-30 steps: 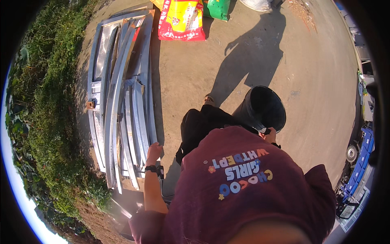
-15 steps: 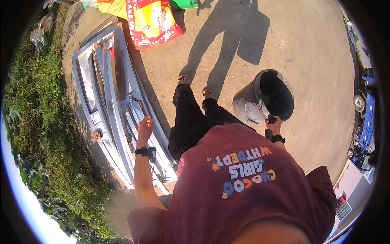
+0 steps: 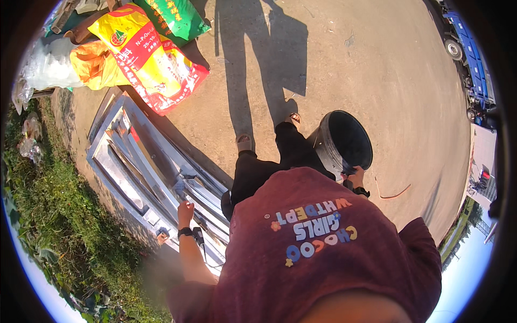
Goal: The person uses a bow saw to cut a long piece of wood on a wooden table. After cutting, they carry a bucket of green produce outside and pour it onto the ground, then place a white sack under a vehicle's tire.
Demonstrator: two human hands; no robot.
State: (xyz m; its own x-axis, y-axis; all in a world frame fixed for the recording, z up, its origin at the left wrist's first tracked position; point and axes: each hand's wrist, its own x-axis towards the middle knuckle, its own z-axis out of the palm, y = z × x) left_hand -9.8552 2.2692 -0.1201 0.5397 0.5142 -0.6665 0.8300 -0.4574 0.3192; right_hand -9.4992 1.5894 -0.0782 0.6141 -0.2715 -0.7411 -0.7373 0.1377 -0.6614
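My right hand (image 3: 355, 176) is closed on the near rim of a large black bucket (image 3: 328, 153), beside my right leg. The bucket's round mouth tilts to the right, and its inside is dark. On its grey side are pale, scuffed marks. My left hand (image 3: 185, 213) hangs at my left side with the fingers curled in. Whatever it may hold is hidden. Below that hand, a pile of silvery metal frames and strips (image 3: 124, 177) lies on the ground. Both wrists wear dark bands.
Yellow-and-red sacks (image 3: 156, 64), a green sack (image 3: 175, 19) and clear plastic (image 3: 51, 62) lie at the far left. Green plants (image 3: 59, 215) border the left side. A thin reddish strip (image 3: 396, 194) lies right of the bucket. A blue truck (image 3: 468, 37) stands at the far right.
I have stepped forward, my right foot now ahead of the left. The bucket has moved along in my right hand. More of the sacks shows, and the metal pile sits lower in view.
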